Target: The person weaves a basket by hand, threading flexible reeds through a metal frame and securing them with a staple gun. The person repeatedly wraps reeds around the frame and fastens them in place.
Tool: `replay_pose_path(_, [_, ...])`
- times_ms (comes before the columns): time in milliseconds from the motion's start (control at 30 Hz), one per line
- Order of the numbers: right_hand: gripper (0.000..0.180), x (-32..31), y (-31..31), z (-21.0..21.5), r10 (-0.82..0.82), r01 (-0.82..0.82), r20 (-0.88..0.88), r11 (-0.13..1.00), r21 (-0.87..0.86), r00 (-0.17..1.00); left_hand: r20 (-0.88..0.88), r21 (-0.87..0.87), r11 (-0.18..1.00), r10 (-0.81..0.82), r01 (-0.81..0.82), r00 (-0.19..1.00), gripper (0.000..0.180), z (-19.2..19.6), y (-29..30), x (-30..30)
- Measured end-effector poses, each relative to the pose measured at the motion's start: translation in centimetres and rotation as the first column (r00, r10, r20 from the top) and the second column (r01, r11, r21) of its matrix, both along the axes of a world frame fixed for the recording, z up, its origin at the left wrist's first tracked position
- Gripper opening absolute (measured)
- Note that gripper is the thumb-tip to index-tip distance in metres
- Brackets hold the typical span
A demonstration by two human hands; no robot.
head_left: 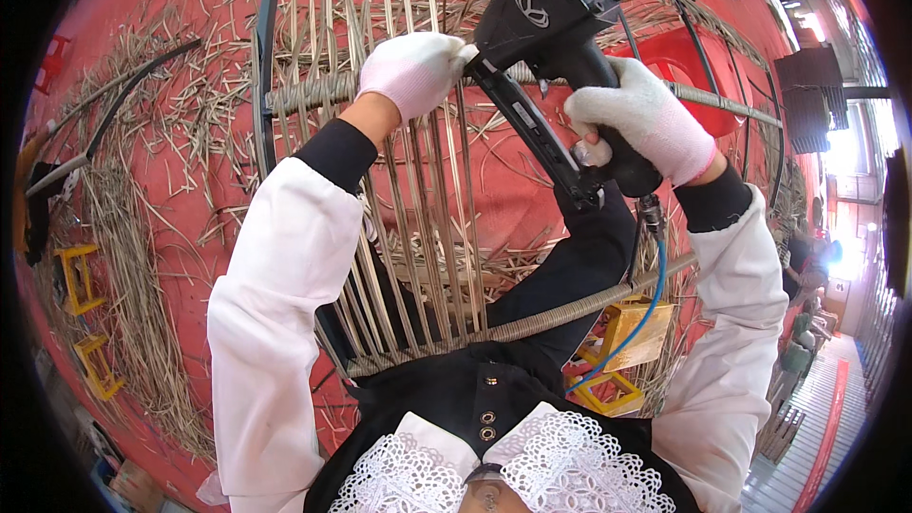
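Head view: right hand (651, 119) grasps the nail gun (546, 14); left hand (413, 74) pinches a strip (471, 199) toward frame's left edge (265, 47); keep fingers (454, 49) off muzzle (479, 65).

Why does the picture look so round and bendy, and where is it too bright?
In the head view, the wide fisheye camera bends straight edges near the rim and leaves black corners; also in the head view, a bright patch at the far right is washed out white, while the nail gun and left hand look fairly clear.
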State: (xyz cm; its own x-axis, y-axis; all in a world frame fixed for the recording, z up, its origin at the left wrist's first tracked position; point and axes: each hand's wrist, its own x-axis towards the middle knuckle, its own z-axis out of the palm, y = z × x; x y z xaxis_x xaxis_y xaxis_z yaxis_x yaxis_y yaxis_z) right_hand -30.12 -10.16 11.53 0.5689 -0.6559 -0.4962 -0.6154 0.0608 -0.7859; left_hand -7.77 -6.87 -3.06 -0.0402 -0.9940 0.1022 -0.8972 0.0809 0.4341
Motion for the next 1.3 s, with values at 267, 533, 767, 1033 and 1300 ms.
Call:
replay_pose_path(267, [0.024, 0.0, -0.1, 0.5, 0.095, -0.105, -0.135, 0.992, -0.065, 0.986, 0.03, 0.095, 0.995, -0.014, 0.011, 0.999, 0.036, 0.4, -0.3, 0.0])
replay_pose_path(533, [0.008, -28.7, 13.0, 0.2, -0.77, 0.744, 0.155, 0.638, 0.198, 0.619, 0.009, -0.506, 0.824, 0.299, -0.253, 0.954, 0.061, 1.3, 0.3, -2.0])
replay_pose_path(767, [0.038, -54.1, 25.4, -24.6, -0.875, 0.575, -0.47, 0.446, -0.686, 0.117, 0.402, 0.011, 0.999, -0.041, 0.04, 0.915, 0.053, 2.2, -2.1, -8.6])
replay_pose_path(1033, [0.073, -47.1, 26.6, -33.8, -0.945, 0.312, -0.291, 0.236, -0.92, -0.146, 0.338, 0.031, 0.999, -0.037, 0.028, 0.94, 0.031, 2.5, -3.4, -9.1])
replay_pose_path(1300, [0.017, -33.7, 13.1, -26.9, -0.736, 0.82, 0.466, -0.207, 0.534, -0.49, 0.364, -0.003, 0.999, -0.038, 0.042, 0.931, 0.031, 2.6, -2.4, -8.3])
